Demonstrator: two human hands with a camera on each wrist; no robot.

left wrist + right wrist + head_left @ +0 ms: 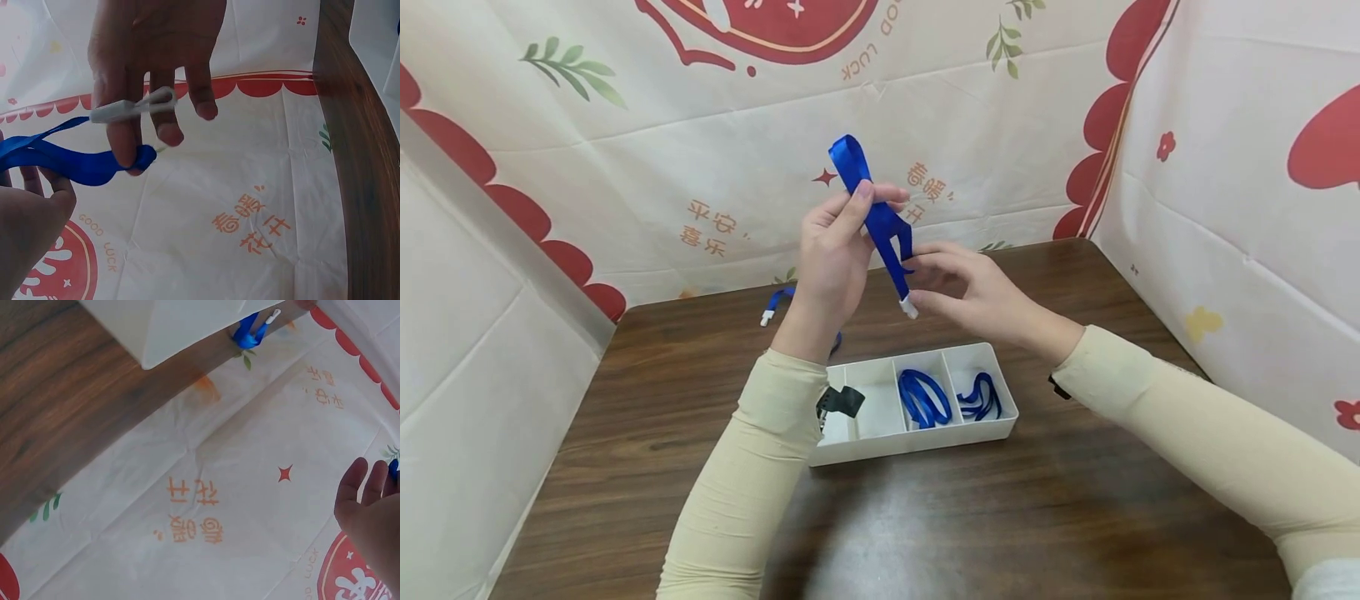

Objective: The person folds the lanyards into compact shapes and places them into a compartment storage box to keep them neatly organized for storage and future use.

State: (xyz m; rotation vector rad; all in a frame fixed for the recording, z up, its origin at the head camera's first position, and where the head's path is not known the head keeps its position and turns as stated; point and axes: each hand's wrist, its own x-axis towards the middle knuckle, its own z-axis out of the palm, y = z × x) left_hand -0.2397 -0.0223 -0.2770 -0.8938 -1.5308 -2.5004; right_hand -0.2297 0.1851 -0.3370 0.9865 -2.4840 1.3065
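Observation:
A blue ribbon lanyard (883, 223) hangs folded in the air above the table. My left hand (837, 250) pinches its folded upper part, thumb on top, and a loop sticks up past the fingers. At the lower end dangles a white plastic clip (908, 307), seen closer as a white clip (119, 111) in the left wrist view. There, my right hand (159, 44) pinches a loose bend of the ribbon (90, 169) between its fingertips, with the other fingers spread. In the right wrist view only my left hand (375, 515) shows, at the right edge.
Below the hands stands a white divided box (917, 447). Two of its compartments hold coiled blue lanyards (925, 400). Another lanyard with a white clip (767, 317) lies behind it, partly hidden by my left arm. Printed cloth (737, 167) hangs behind the brown table (647, 433).

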